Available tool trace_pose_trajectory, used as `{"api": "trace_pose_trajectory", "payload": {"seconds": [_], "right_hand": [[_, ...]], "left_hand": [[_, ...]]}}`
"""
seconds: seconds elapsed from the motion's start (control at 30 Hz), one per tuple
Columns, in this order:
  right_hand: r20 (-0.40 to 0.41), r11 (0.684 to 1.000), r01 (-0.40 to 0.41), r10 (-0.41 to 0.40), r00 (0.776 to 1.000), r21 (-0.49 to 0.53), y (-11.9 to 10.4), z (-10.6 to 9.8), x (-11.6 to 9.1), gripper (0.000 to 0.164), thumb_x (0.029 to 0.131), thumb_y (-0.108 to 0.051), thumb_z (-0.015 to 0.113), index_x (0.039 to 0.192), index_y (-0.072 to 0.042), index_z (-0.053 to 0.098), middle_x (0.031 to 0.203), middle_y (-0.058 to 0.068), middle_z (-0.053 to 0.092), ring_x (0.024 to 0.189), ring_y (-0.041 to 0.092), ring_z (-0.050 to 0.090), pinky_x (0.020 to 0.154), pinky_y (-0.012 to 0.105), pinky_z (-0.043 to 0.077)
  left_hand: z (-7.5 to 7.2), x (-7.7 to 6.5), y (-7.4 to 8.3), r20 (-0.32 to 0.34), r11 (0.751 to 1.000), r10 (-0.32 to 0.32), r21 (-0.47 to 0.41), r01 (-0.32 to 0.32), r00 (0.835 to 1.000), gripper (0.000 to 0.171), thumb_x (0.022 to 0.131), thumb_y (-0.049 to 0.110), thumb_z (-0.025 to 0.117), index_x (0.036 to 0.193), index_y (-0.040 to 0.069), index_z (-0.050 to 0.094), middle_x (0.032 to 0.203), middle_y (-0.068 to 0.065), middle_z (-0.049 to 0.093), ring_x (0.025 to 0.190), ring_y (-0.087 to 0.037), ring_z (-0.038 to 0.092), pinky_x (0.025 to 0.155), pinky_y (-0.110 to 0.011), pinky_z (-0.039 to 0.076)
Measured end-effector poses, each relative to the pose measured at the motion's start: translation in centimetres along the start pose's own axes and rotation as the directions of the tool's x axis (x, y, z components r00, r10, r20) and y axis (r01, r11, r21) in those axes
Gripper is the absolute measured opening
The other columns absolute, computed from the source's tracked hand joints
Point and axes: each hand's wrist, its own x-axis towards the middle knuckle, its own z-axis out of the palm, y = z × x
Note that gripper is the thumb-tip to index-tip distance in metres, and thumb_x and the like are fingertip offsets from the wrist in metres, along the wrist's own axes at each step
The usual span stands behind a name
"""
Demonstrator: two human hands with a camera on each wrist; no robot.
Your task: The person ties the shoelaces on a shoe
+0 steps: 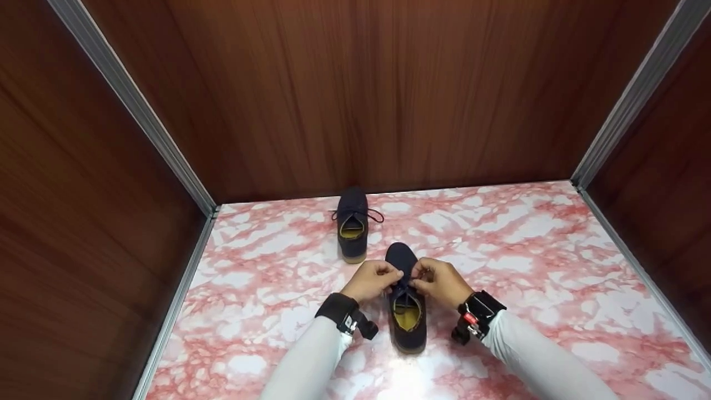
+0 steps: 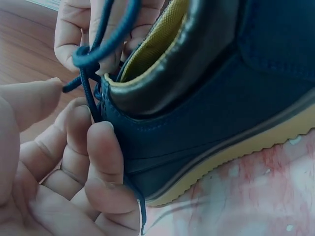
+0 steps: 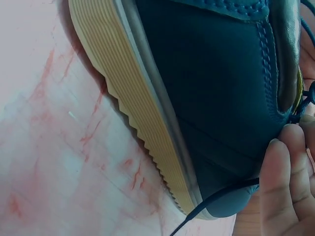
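Observation:
A dark navy lace-up shoe (image 1: 411,338) with a yellow lining and a ridged tan sole rests on the floor, toe pointing away. Both hands are at its laces. My left hand (image 1: 371,279) pinches a dark blue shoelace (image 2: 87,93) over the front of the shoe, its fingers beside the upper in the left wrist view. Opposite it, my right hand (image 1: 441,281) holds a loop of the same lace near the knot. One loose lace end hangs down along the side of the shoe. In the right wrist view, the right fingers (image 3: 276,169) lie against the shoe's front.
A matching shoe (image 1: 353,205) stands farther back, left of the first, its lace in a bow. The floor (image 1: 266,311) has a red-and-white marbled pattern. Brown wood-grain panels (image 1: 355,100) enclose it at the back and both sides, with grey metal strips (image 1: 139,122) at the corners.

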Motion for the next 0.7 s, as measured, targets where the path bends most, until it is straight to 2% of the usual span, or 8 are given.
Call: {"api": "trace_pose_trajectory", "payload": {"seconds": [0.1, 0.2, 0.33, 0.43, 0.53, 0.7], "right_hand": [[0.0, 1.0, 0.003, -0.003, 1.0, 0.002, 0.0, 0.0, 0.1, 0.016, 0.089, -0.004, 0.08, 0.09, -0.008, 0.064, 0.085, 0.008, 0.07, 0.067, 0.004, 0.062, 0.06, 0.02, 0.054], [-0.006, 1.0, 0.001, -0.001, 1.0, -0.009, 0.0, 0.0, 0.0, 0.017, 0.089, -0.006, 0.081, 0.091, -0.009, 0.064, 0.09, 0.008, 0.07, 0.067, 0.004, 0.063, 0.06, 0.019, 0.053], [-0.029, 0.999, 0.003, -0.004, 1.0, -0.033, 0.0, -0.4, -0.2, 0.019, 0.088, -0.008, 0.083, 0.092, -0.01, 0.065, 0.095, 0.008, 0.068, 0.068, 0.008, 0.063, 0.061, 0.019, 0.052], [-0.039, 0.999, 0.01, -0.012, 0.999, -0.05, 0.1, -0.7, -0.4, 0.02, 0.087, -0.008, 0.083, 0.092, -0.011, 0.064, 0.098, 0.008, 0.068, 0.069, 0.011, 0.063, 0.061, 0.019, 0.052], [-0.029, 0.998, 0.028, -0.03, 0.999, -0.05, 0.1, -0.9, -0.7, 0.02, 0.087, -0.008, 0.084, 0.092, -0.012, 0.065, 0.097, 0.007, 0.068, 0.068, 0.01, 0.064, 0.059, 0.02, 0.052], [-0.012, 0.998, 0.061, -0.062, 0.998, -0.035, 0.2, -1.2, -1.2, 0.02, 0.087, -0.009, 0.084, 0.093, -0.011, 0.065, 0.092, 0.009, 0.069, 0.065, 0.011, 0.063, 0.053, 0.02, 0.05]], "left_hand": [[0.0, 0.1, -0.1, 0.01, 1.0, 0.012, 0.003, -0.012, 1.0, 0.022, 0.1, 0.021, 0.069, 0.096, 0.0, 0.075, 0.075, 0.007, 0.064, 0.086, -0.049, 0.072, 0.058, -0.018, 0.048], [-0.1, 0.2, -0.2, 0.012, 1.0, 0.003, -0.014, -0.003, 1.0, 0.02, 0.1, 0.019, 0.068, 0.097, 0.001, 0.075, 0.077, 0.005, 0.066, 0.073, -0.034, 0.071, 0.055, -0.018, 0.047], [-0.1, 0.2, -0.4, 0.001, 0.996, -0.034, -0.083, 0.034, 0.999, 0.018, 0.101, 0.017, 0.065, 0.099, 0.001, 0.072, 0.085, -0.01, 0.074, 0.063, -0.01, 0.061, 0.053, -0.017, 0.045], [-0.1, 0.1, -0.5, -0.009, 0.99, -0.058, -0.13, 0.056, 0.998, 0.017, 0.101, 0.016, 0.064, 0.101, -0.001, 0.071, 0.09, -0.016, 0.076, 0.062, -0.006, 0.059, 0.055, -0.017, 0.046], [0.0, 0.0, -0.7, -0.018, 0.983, -0.074, -0.167, 0.07, 0.997, 0.016, 0.101, 0.015, 0.065, 0.101, 0.0, 0.071, 0.085, -0.01, 0.075, 0.062, -0.006, 0.06, 0.057, -0.017, 0.048], [0.0, -0.1, -0.7, -0.003, 0.955, -0.112, -0.276, 0.107, 0.994, 0.014, 0.101, 0.015, 0.065, 0.095, 0.003, 0.071, 0.078, 0.004, 0.072, 0.06, -0.007, 0.059, 0.053, -0.019, 0.044]]}}
